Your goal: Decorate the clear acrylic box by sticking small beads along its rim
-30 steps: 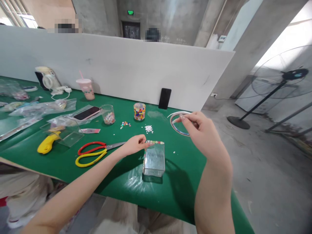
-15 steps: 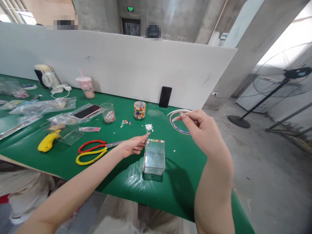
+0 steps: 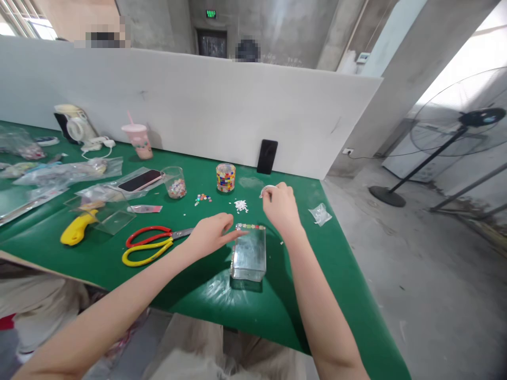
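A clear plastic box (image 3: 249,256) with small coloured tiles along its top edge stands on the green table (image 3: 198,287). My left hand (image 3: 209,234) rests beside it, forefinger stretched out and touching the box's top left edge. My right hand (image 3: 280,207) is lowered over the table just behind the box, fingers pinched on a roll of thin tape (image 3: 267,189), of which only a white bit shows. A small heap of white tiles (image 3: 241,206) lies between my hands.
Red and yellow scissors (image 3: 150,245) lie left of my left hand. A mosaic cup (image 3: 225,177), a clear cup of tiles (image 3: 175,183), a phone (image 3: 141,180), a yellow cutter (image 3: 75,228) and plastic bags lie further back. A crumpled bag (image 3: 320,213) sits near the table's right edge.
My right hand has dropped from mid-air down to the table behind the box, carrying the tape roll. My left hand has opened and its forefinger now touches the box's edge.
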The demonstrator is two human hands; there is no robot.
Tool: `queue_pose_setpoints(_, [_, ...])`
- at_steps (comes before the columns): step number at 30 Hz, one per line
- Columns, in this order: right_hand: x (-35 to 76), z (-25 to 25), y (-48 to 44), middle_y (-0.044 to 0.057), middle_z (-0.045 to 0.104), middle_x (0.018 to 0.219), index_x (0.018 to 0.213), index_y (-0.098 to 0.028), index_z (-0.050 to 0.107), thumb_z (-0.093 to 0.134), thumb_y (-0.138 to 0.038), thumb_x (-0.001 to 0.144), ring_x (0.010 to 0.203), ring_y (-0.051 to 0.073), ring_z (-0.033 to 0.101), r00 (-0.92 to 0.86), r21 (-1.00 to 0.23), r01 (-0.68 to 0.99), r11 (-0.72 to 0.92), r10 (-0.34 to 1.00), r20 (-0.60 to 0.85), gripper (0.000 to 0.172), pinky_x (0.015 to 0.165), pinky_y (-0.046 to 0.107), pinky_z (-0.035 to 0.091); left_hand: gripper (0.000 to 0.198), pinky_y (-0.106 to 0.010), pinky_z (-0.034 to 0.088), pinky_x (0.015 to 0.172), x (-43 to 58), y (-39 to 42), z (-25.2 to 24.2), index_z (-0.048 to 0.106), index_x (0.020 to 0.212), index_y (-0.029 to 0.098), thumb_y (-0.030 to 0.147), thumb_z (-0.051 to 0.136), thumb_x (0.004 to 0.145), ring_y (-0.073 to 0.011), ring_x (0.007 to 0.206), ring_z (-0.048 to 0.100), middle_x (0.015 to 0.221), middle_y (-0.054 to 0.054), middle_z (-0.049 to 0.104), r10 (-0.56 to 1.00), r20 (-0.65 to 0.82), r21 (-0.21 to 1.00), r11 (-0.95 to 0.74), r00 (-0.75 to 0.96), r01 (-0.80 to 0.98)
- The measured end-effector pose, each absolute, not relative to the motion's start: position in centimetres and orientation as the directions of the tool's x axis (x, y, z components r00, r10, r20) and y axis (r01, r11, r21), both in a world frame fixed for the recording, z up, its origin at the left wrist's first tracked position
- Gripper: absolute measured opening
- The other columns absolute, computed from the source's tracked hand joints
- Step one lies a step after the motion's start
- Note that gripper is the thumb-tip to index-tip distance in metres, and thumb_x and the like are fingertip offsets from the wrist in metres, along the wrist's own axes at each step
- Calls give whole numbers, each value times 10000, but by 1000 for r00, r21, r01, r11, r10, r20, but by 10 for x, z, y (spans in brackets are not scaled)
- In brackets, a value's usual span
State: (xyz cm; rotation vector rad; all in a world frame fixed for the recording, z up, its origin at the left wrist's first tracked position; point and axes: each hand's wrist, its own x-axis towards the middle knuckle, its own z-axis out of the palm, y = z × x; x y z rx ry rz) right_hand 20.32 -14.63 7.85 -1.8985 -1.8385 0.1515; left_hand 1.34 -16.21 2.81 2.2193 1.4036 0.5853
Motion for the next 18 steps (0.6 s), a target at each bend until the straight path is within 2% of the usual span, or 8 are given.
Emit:
queue_pose_setpoints(2, [196, 68, -140, 94, 667, 1120, 1004, -145, 690, 546, -236, 975, 1071, 233, 619, 69, -362, 932, 10, 976, 207, 173, 926, 433, 511, 431, -276, 277, 589, 19, -163, 32, 390, 632, 210, 463, 652, 863, -144, 606, 429, 649, 37, 424, 885, 97, 478, -443, 455, 759])
queue_pose_setpoints(5, [189, 56, -136, 78, 669, 1182, 1095, -158, 660, 612, -335, 956, 1082, 221, 644, 58, -298, 955, -6, 984, 168, 230, 926, 444, 544, 381, -277, 356, 607, 28, -161, 36, 474, 654, 193, 420, 605, 930, -147, 612, 490, 665, 23, 491, 869, 55, 344, -478, 491, 808])
queue_pose_setpoints(9, [186, 45, -132, 88, 666, 1208, 1152, -163, 649, 609, -346, 960, 1078, 223, 655, 62, -246, 969, -23, 986, 152, 268, 918, 446, 559, 325, -310, 490, 679, 32, -157, 38, 605, 788, 149, 401, 557, 988, -140, 664, 577, 746, 6, 604, 863, 12, 212, -496, 506, 842])
queue_pose_setpoints(13, [182, 35, -127, 92, 657, 1231, 1176, -164, 641, 612, -349, 958, 1096, 231, 650, 74, -215, 976, -36, 983, 167, 287, 928, 457, 556, 256, -332, 544, 727, 30, -155, 35, 647, 903, 136, 365, 574, 990, -146, 740, 634, 845, -15, 662, 843, 6, 154, -532, 538, 832])
queue_pose_setpoints(18, [177, 25, -125, 94, 654, 1238, 1182, -165, 639, 612, -349, 958, 1097, 231, 650, 60, -194, 981, -25, 983, 176, 290, 928, 455, 557, 225, -331, 561, 734, 27, -151, 27, 652, 943, 138, 346, 580, 989, -147, 774, 645, 897, -28, 673, 822, 25, 144, -566, 569, 812])
